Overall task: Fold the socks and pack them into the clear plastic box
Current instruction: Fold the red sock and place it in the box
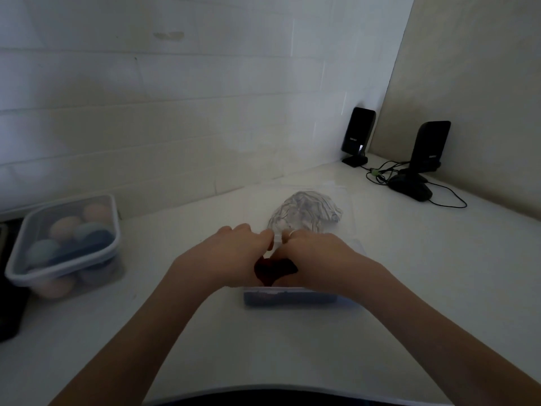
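Observation:
A clear plastic box [292,298] stands on the white counter in front of me, its near wall showing below my wrists. My left hand [231,253] and my right hand [316,256] meet over it, both closed on a dark red sock [275,271] bunched between them. Just beyond my fingers lies a grey-and-white patterned sock bundle [307,213] under or in clear plastic; I cannot tell which. The scene is dim and the box's far edges are hard to make out.
A lidded clear container [63,244] holding several rolled sock balls in peach, blue and navy sits at the left. Two black speakers [358,134] [430,148], a black mouse [411,190] and cables occupy the back right corner. White tiled wall runs behind.

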